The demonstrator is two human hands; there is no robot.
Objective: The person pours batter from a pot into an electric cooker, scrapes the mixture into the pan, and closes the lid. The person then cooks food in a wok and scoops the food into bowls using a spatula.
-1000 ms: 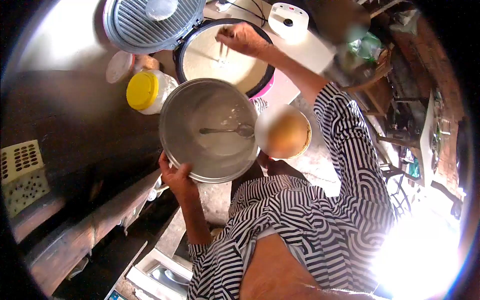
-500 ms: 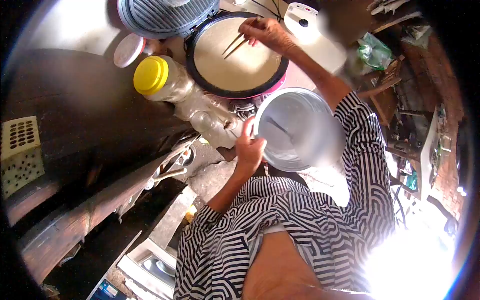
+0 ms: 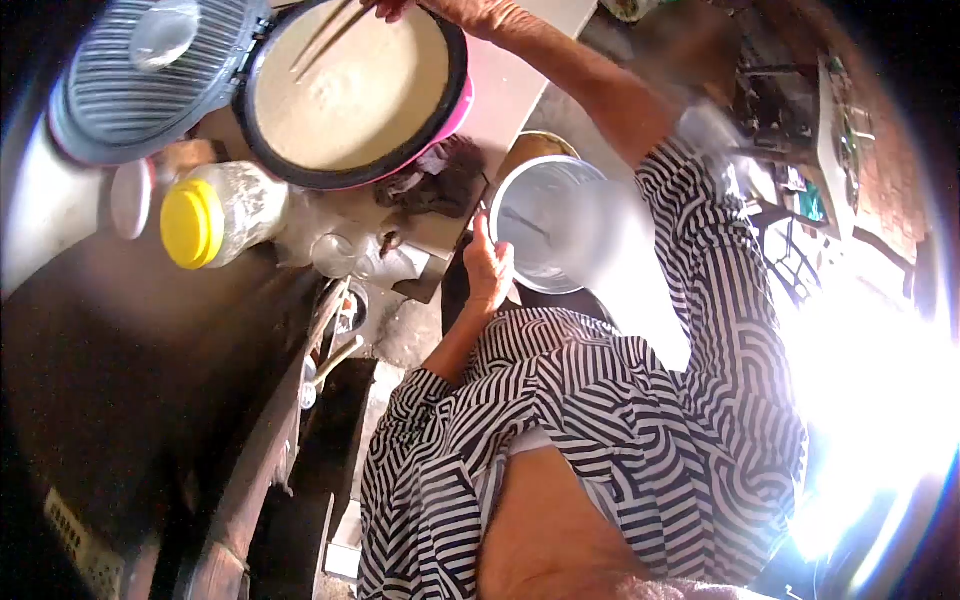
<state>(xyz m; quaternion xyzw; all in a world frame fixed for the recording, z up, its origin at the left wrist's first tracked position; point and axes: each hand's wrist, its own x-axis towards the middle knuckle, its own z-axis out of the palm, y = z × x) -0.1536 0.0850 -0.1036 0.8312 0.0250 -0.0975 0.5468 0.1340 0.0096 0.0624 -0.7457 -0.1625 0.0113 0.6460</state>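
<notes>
My right hand (image 3: 470, 12), partly cut off by the top edge, is closed around a pair of chopsticks (image 3: 328, 38). Their tips are over the pale batter (image 3: 350, 105) that covers a round electric griddle (image 3: 458, 62); whether they touch it I cannot tell. Fingers of my left hand (image 3: 488, 268) grip the near-left rim of a whitish bucket (image 3: 545, 180), which I hold in front of my body. Inside the bucket lies a thin dark utensil handle (image 3: 525, 222); its other end is hidden by a blurred patch.
The griddle's ridged lid (image 3: 150, 75) stands open at the left. Beside it are a jar with a yellow lid (image 3: 192, 225), a pale round lid (image 3: 132, 198) and a glass (image 3: 340, 255). A dark cloth (image 3: 435, 180) lies by the griddle's front edge.
My view has swung, so the griddle, lid and jar appear farther left and the griddle higher. My right hand still holds the chopsticks over the batter; my left hand keeps the bucket rim.
</notes>
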